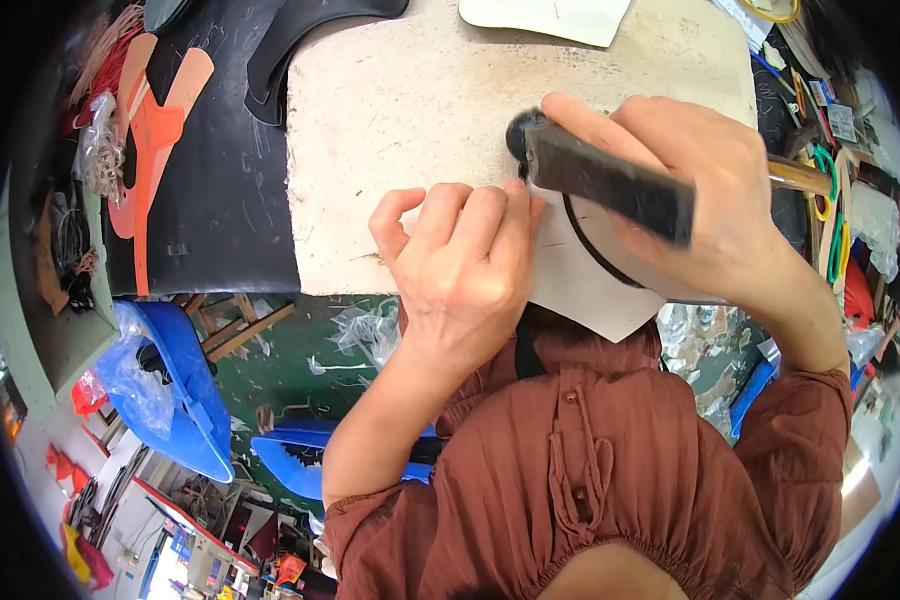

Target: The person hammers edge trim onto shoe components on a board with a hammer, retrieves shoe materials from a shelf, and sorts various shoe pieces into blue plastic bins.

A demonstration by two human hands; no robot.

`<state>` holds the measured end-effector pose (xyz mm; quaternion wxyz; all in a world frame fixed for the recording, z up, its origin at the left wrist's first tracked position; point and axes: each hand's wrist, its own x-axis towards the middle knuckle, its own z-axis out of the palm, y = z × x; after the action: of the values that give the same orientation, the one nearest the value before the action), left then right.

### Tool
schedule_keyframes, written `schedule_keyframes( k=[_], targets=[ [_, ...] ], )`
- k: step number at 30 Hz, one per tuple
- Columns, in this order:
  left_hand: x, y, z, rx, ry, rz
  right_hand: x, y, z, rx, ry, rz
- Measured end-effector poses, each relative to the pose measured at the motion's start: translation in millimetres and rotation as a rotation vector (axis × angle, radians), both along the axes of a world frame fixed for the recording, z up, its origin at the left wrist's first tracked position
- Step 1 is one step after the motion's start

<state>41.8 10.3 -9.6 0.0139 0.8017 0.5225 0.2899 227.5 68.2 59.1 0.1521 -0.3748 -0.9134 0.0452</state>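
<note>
My right hand [705,185] grips a hammer [610,180] by its wooden handle, which sticks out to the right past the hand. The hammer's dark head is slightly blurred, and its rounded black end is just above my left fingertips. My left hand [465,250] rests on the board with fingers curled, thumb and forefinger pinched together. A small dark bit shows at those fingertips; what they hold is mostly hidden. Beside them, under the hammer, lies a pale sheet piece [605,310] with a curved black strip [595,245], its pointed corner over the board's near edge.
The worn cream board [400,110] lies on a black tabletop [230,190]. Black curved pieces [280,55] and a white piece [550,18] are at its far edge. Orange cut pieces [150,140] lie left. A blue bin [175,390] stands below left; tools and cords crowd the right.
</note>
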Motion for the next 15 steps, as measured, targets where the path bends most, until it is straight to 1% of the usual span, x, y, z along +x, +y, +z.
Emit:
schedule_keyframes(
  k=[3, 5, 6, 9, 13, 14, 15],
  targets=[
    [-3.8, 2.8, -3.7, 0.023, 0.024, -0.047, -0.9, -3.5, 5.5, -0.022, 0.006, -0.001],
    [-7.5, 4.0, 2.1, 0.022, 0.047, -0.009, 2.7, -2.9, -4.4, -0.054, -0.018, 0.011],
    [-7.5, 4.6, 4.7, 0.025, 0.058, 0.010, 3.6, -0.9, -8.5, -0.051, 0.015, -0.010],
    [-0.7, -5.2, -3.7, 0.052, 0.008, 0.004, 2.9, 0.2, -6.5, -0.007, 0.006, 0.000],
    [13.7, -16.5, 11.7, -0.047, 0.135, 0.153, 3.5, -6.5, 1.0, -0.009, 0.097, 0.024],
    [16.9, -17.0, 12.1, -0.049, 0.115, 0.186, 4.9, -6.7, -3.9, -0.060, 0.039, 0.037],
    [16.1, -14.2, 8.7, -0.061, 0.021, 0.141, 8.6, -2.6, -5.6, -0.031, 0.022, 0.008]
  ],
)
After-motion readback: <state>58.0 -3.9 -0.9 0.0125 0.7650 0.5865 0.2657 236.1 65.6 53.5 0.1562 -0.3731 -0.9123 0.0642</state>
